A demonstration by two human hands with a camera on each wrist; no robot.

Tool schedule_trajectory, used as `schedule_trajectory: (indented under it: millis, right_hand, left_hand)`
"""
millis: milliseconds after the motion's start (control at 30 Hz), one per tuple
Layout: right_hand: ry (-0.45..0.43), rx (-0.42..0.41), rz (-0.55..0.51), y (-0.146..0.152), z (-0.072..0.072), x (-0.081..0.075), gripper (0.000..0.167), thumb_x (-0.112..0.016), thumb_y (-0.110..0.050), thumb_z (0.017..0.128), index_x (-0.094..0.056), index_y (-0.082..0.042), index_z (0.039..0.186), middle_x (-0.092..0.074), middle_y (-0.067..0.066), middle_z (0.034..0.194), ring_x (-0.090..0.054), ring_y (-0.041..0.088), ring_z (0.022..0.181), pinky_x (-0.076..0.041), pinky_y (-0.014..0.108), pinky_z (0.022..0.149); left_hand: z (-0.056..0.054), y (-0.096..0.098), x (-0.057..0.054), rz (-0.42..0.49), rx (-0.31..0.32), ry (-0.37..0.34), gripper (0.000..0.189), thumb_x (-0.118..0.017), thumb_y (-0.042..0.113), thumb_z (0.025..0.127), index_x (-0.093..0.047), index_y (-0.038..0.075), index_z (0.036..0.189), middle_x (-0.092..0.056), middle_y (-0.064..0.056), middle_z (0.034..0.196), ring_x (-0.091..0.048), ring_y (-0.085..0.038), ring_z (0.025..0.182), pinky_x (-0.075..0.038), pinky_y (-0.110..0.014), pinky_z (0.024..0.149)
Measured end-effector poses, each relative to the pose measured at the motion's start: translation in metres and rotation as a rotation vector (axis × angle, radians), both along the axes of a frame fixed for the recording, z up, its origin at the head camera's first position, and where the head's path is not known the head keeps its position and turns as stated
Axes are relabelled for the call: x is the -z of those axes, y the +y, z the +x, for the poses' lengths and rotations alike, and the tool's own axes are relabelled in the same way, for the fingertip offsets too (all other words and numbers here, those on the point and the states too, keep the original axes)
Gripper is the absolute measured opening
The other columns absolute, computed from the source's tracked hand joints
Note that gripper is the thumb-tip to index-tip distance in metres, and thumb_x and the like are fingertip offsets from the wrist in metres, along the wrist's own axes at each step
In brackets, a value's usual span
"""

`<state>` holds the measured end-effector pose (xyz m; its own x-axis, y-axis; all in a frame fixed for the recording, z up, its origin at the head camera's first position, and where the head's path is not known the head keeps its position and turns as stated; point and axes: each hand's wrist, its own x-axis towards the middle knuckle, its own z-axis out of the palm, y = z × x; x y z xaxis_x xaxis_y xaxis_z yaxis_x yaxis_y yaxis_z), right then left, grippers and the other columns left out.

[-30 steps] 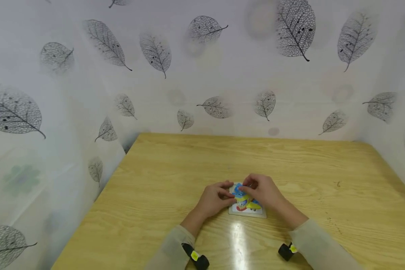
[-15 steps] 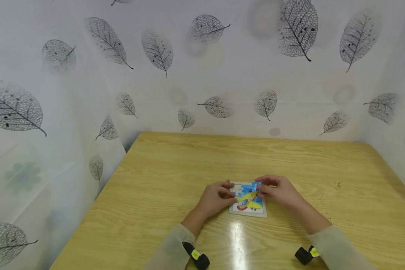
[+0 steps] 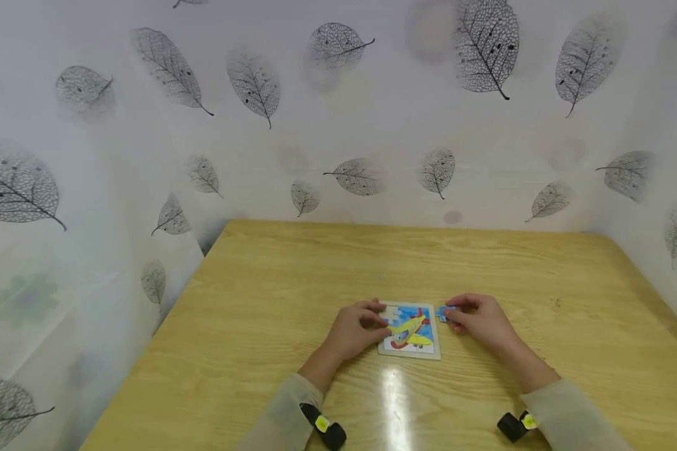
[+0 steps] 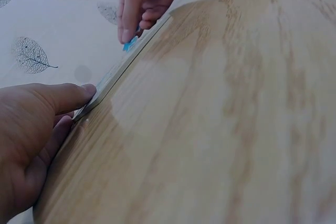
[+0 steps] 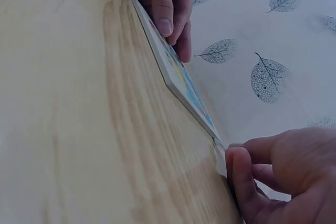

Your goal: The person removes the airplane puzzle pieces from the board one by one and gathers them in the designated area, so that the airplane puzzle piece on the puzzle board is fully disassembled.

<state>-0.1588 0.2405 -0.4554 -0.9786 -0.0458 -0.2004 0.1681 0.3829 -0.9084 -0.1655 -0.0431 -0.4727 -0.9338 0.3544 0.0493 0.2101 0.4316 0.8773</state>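
Note:
A small square jigsaw puzzle point(image 3: 420, 357) with a pale frame lies on the table, showing a yellow and red airplane on blue. At its upper left, pale backing shows in a gap among the pieces. My left hand point(image 3: 354, 332) grips the puzzle's left edge; in the left wrist view the thumb point(image 4: 79, 95) lies on the frame. Just beyond the right edge, my right hand point(image 3: 482, 321) pinches a blue puzzle piece point(image 3: 443, 313) between thumb and fingers. That piece is mostly hidden by the fingertips in the right wrist view.
The wooden table point(image 3: 293, 269) reaches back to a pale wall covering point(image 3: 395, 113) printed with dark leaves, which also runs along both sides. A black wrist camera point(image 3: 331, 433) sits at the left sleeve, and another black camera point(image 3: 512, 427) at the right.
My right hand has carried the blue puzzle piece rightward, from over the puzzle's upper left to outside its right edge, uncovering the airplane picture. The left hand stays at the left edge.

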Motion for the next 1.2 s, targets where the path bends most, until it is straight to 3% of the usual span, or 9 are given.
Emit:
schedule_trajectory:
  millis: [167,400,600,867,1200]
  right_hand:
    - [0.046,0.027,0.13,-0.005,0.001,0.001,0.031,-0.071,-0.018,0.093,-0.064,0.005,0.112,-0.069,0.009,0.09,-0.061,0.013,0.066,-0.055,0.024,0.056]
    - [0.073,0.029,0.199,-0.009,0.0,-0.003,0.03,-0.071,-0.018,0.093,-0.063,0.004,0.113,-0.068,0.013,0.098,-0.063,0.014,0.069,-0.057,0.024,0.058]
    - [0.069,0.001,0.169,-0.017,0.002,-0.008,0.03,-0.07,-0.019,0.093,-0.063,0.003,0.114,-0.064,0.012,0.095,-0.065,0.014,0.068,-0.057,0.025,0.056]
    - [0.044,-0.105,0.07,-0.042,-0.006,-0.009,0.028,-0.07,-0.015,0.093,-0.068,0.003,0.114,-0.061,0.011,0.089,-0.066,0.015,0.067,-0.059,0.023,0.059]
    - [0.05,-0.208,0.078,-0.069,-0.018,-0.006,0.026,-0.073,-0.014,0.09,-0.072,0.0,0.112,-0.059,0.006,0.078,-0.065,0.012,0.064,-0.057,0.021,0.057]
  left_hand:
    - [-0.003,0.0,0.003,0.0,0.001,0.009,0.01,-0.083,0.017,0.082,-0.077,0.011,0.086,-0.069,-0.001,0.126,-0.052,-0.022,0.138,-0.04,-0.042,0.118]
    - [-0.004,-0.002,0.003,0.004,0.001,0.013,0.009,-0.083,0.017,0.082,-0.078,0.011,0.086,-0.069,-0.001,0.126,-0.052,-0.023,0.138,-0.04,-0.042,0.118]
    - [-0.003,-0.002,0.004,0.0,0.007,0.026,0.01,-0.084,0.017,0.081,-0.078,0.01,0.087,-0.07,-0.002,0.124,-0.053,-0.023,0.137,-0.041,-0.042,0.117]
    - [-0.002,0.0,0.005,0.01,0.025,0.018,0.01,-0.083,0.018,0.082,-0.078,0.01,0.087,-0.07,-0.001,0.124,-0.052,-0.023,0.137,-0.038,-0.044,0.119]
    - [-0.003,-0.003,0.003,-0.018,0.023,0.027,0.01,-0.081,0.019,0.084,-0.078,0.011,0.088,-0.069,0.0,0.125,-0.052,-0.022,0.138,-0.039,-0.044,0.118]
